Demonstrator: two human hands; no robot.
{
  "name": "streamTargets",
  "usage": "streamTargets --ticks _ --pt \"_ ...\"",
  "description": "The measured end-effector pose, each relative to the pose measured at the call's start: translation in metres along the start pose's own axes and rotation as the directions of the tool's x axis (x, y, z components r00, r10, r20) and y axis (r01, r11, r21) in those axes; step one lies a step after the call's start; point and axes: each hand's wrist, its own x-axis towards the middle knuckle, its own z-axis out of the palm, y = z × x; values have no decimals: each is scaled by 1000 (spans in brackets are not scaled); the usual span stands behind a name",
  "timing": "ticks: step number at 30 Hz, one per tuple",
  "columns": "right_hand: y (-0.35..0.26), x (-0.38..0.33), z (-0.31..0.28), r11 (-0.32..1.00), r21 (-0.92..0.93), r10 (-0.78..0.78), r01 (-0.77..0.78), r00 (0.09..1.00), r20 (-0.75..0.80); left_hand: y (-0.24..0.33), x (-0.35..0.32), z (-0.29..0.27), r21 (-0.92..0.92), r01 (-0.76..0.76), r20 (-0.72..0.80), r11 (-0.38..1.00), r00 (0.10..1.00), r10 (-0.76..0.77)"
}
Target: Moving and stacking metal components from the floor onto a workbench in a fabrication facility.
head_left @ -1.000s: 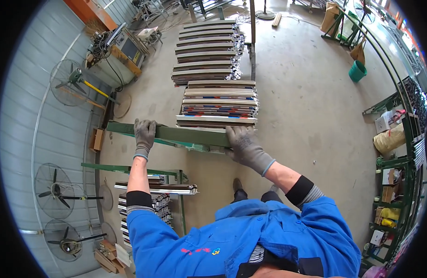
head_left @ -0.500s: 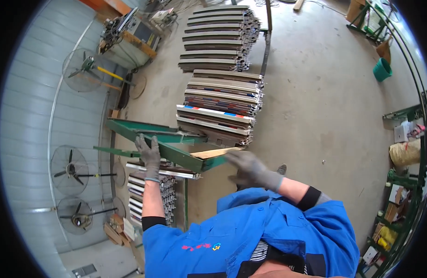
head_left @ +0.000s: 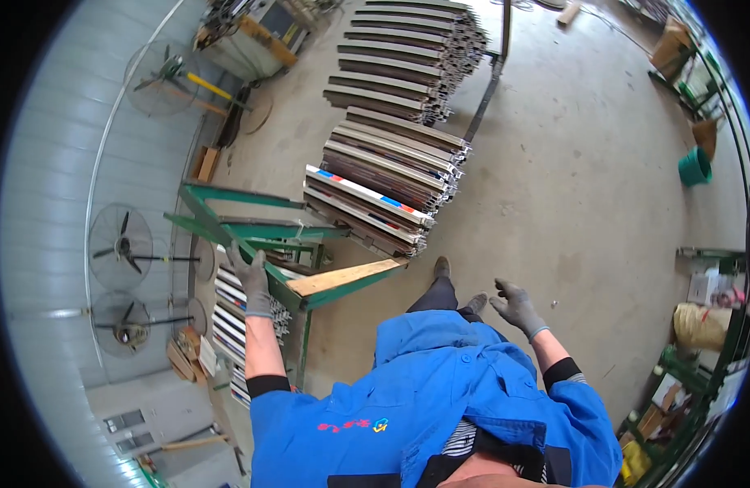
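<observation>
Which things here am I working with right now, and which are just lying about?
Likely in use:
- Green frame, left hand at it, right hand apart
- Wooden board on the frame
- Perhaps the stacked metal profiles

Lying about:
- Fans by the wall
- Green bucket
- Pale sack

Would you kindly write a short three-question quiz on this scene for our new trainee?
1. Which hand is apart from the green frame?
2. True or false: the bucket is green.
3. The fans are on which side of the picture?
A) left
B) right
C) bottom

Key:
1. The right hand; the left hand is at the frame.
2. True.
3. A.
</observation>
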Motion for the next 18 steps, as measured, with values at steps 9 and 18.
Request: streamTargets --ticks 9,18 --pt "-52 61 -43 946 -78 -289 316 926 241 -29 -14 -14 84 48 -20 995 999 -46" --pt "66 35 -66 972 -73 -196 221 946 257 -4 -99 -46 -27 101 26 995 995 -100"
